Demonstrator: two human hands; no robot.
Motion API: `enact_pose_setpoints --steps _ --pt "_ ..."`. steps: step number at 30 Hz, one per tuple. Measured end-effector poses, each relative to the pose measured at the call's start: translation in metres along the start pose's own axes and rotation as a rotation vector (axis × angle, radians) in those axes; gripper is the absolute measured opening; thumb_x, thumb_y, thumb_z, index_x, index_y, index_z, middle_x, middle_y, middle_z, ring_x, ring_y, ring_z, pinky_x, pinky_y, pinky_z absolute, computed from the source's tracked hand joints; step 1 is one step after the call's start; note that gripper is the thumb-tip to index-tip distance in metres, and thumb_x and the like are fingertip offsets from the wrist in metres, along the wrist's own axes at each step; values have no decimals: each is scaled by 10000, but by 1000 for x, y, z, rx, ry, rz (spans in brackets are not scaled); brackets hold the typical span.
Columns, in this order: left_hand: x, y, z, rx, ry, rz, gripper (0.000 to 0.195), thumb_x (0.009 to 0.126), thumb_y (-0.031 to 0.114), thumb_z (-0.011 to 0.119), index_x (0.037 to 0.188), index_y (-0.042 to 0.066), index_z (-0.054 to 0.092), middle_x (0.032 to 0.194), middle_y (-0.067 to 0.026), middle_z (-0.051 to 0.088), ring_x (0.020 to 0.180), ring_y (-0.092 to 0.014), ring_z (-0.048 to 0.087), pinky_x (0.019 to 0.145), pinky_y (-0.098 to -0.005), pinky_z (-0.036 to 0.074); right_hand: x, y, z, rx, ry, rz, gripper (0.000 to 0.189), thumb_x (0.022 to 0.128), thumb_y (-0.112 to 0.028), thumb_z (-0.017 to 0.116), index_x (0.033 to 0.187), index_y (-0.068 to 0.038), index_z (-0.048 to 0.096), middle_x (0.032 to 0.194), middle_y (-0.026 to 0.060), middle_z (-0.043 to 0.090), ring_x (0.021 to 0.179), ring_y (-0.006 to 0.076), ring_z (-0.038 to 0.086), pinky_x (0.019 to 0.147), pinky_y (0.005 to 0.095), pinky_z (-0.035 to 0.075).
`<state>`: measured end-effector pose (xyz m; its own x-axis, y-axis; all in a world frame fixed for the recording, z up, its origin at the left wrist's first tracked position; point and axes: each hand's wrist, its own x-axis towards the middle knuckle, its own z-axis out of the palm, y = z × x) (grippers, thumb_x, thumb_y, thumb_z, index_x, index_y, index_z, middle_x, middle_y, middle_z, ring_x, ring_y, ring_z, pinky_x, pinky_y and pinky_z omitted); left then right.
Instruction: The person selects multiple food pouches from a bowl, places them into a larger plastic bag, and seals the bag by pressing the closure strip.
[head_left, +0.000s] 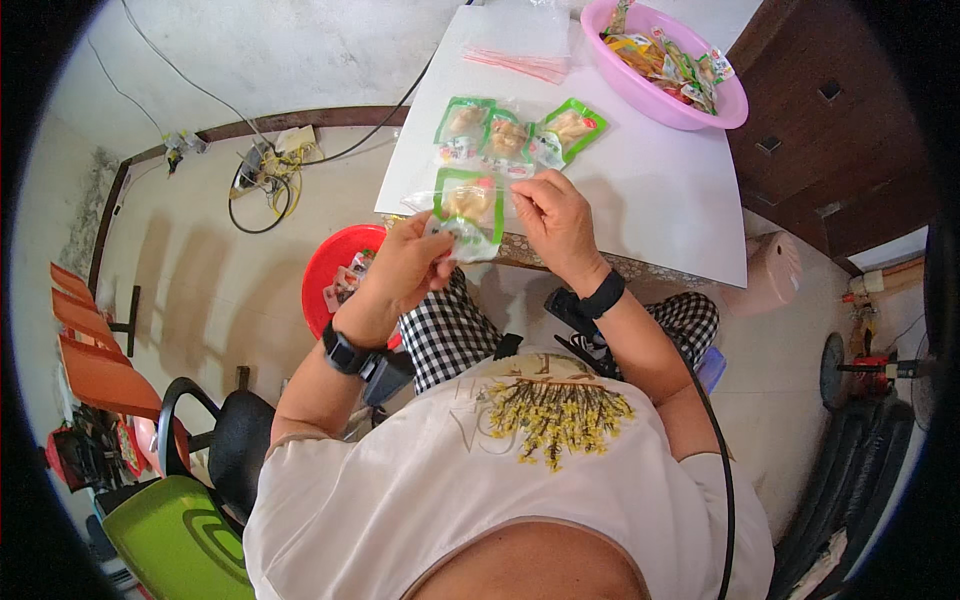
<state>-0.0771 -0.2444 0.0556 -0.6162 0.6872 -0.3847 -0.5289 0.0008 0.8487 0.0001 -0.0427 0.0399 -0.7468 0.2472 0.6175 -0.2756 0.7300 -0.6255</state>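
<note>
Over the near edge of the white table (660, 187), my left hand (421, 255) grips a green-edged food packet (469, 206) by its lower left side. A clear plastic bag lies around or against this packet; which one cannot be told. My right hand (553, 221) pinches the bag's edge between thumb and fingers at the packet's upper right. Beyond the hands, a clear bag on the table holds or lies over green-edged packets (508, 139), and another green-edged packet (571, 127) lies tilted at their right.
A pink basin (660, 101) of mixed packets stands at the table's far right. Clear bags with red edges (517, 64) lie at the back. A red basin (319, 262) with small packets is at the left below the table. Cables (281, 176) lie on the floor.
</note>
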Motion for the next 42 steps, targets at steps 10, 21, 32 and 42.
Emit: enact_pose_setpoints --steps 10,21,32,42 --pt "102 10 28 -137 -84 82 69 900 33 539 937 87 519 771 -10 521 604 -125 489 517 -241 396 0 0 -3 -9 -16 -118 93 854 -105 635 934 -66 663 817 74 587 712 271 610 608 360 497" --pt "98 -30 34 49 -9 352 564 930 45 521 1416 -28 244 1243 -172 510 1132 -284 562 895 -353 509 -17 31 1 -10 -13 -38 75 842 -95 635 903 -54 649 800 87 582 705 287 608 607 378 501" --pt "94 -50 18 672 -71 781 428 916 -48 497 1330 -102 402 1465 -252 319 1342 -297 389 974 -297 422 -23 40 9 87 -34 42 54 852 -75 599 859 -22 587 791 128 562 697 347 576 607 416 473" --pt "53 69 89 1286 -241 470 180 840 35 648 1015 -6 659 911 -124 671 854 -224 638 777 -306 489 -26 52 3 52 -99 26 67 810 -135 605 808 -70 586 804 89 564 754 313 593 669 419 495"
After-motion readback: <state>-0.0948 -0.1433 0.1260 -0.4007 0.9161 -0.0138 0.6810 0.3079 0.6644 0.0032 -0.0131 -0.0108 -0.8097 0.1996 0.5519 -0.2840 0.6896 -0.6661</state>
